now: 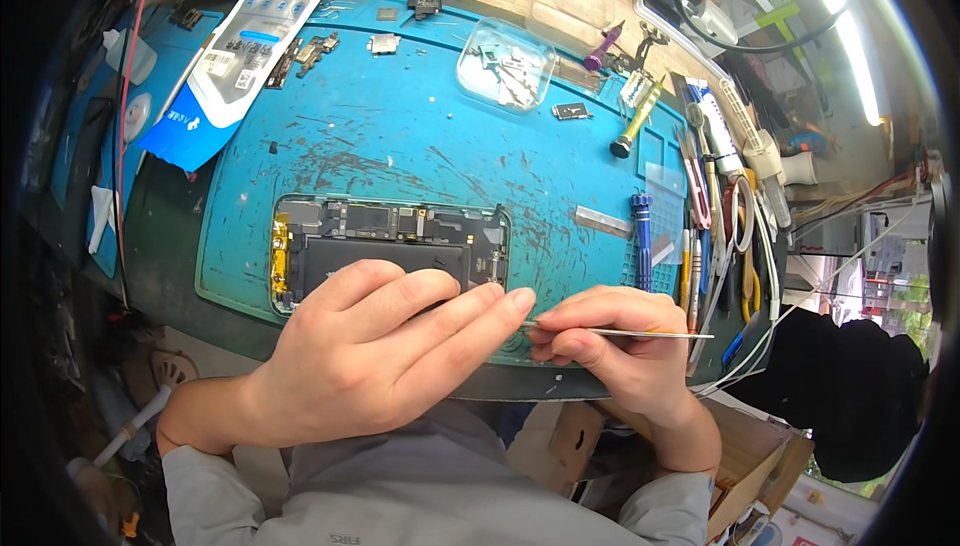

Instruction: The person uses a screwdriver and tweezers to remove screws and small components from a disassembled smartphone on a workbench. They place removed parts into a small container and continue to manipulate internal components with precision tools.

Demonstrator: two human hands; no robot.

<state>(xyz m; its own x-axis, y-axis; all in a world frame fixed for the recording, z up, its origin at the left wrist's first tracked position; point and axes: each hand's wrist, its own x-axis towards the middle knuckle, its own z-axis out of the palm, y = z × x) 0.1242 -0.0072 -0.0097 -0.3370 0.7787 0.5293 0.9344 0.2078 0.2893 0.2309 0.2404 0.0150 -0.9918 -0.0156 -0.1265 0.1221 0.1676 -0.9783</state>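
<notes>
The left hand (390, 346) is spread palm-down across the near edge of an opened smartphone (390, 236), its fingers lying close together, half extended and pointing right; its underside is hidden, so I cannot tell whether it grips anything there or only rests on the phone; the right hand (620, 346) is closed in a pinch, thumb against bent fingers, around a slender metal tool (665, 334) whose shaft runs out to the right, nearly level; its fingertips sit just beside those of the left hand, near the phone's lower right corner, though whether the two hands touch is unclear; the phone lies lengthwise on the near part of a blue work mat (390, 161), its dark battery (425, 254) showing above the left knuckles and yellow film (280, 254) along its left end; beyond it stands a clear plastic box (507, 64) of small metal parts; to the right lie a blue-handled screwdriver (641, 231) and a metal strip (604, 221), both well apart from the phone.
</notes>
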